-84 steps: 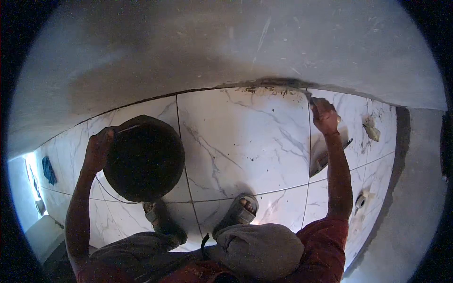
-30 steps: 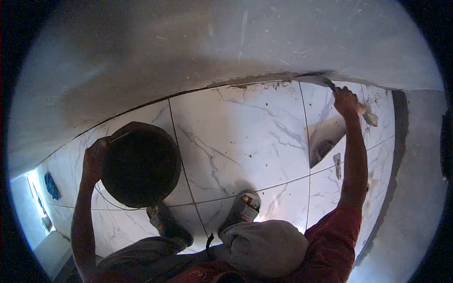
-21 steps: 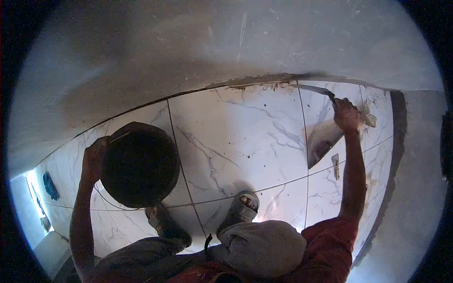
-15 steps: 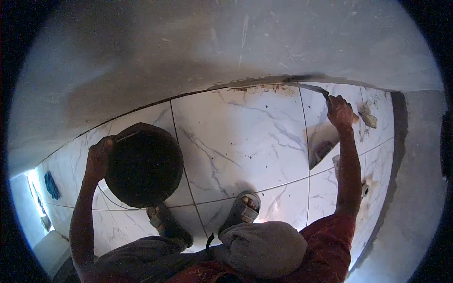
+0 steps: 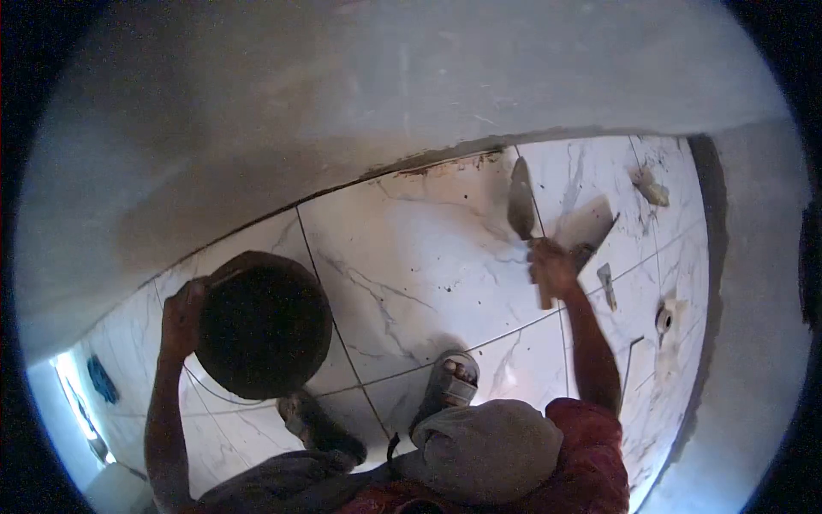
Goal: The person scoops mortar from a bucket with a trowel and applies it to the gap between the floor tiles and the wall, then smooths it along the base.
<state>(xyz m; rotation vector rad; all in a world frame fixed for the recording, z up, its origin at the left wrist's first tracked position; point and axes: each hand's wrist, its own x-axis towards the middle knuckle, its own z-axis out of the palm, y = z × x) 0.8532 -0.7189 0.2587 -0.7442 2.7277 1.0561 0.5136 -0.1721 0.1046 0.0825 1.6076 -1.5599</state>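
My left hand (image 5: 181, 317) is closed on the rim of a dark round bucket (image 5: 265, 334) on the left, whose inside is too dark to make out. A thin curved wire shows beside its lower edge. My right hand (image 5: 555, 272) is wrapped round the handle of a pointed trowel (image 5: 520, 197). Its blade points toward the wall and hovers over the tiled floor (image 5: 402, 248), near a tile joint. Just right of this hand lies a flat rectangular plate with a dark handle (image 5: 589, 227).
A grey wall (image 5: 411, 68) meets the floor along a dark, smeared joint. On the right are a yellowish lump (image 5: 652, 188), a small scraper (image 5: 607, 287), a ring-shaped item (image 5: 664, 320) and a bent rod (image 5: 631, 364). A blue-green cloth (image 5: 101, 379) lies far left. My sandalled feet (image 5: 454, 377) stand close.
My right hand has drawn the trowel back from the wall joint, moving left and toward me. Its blade has swung to point at the wall. My left hand still grips the bucket.
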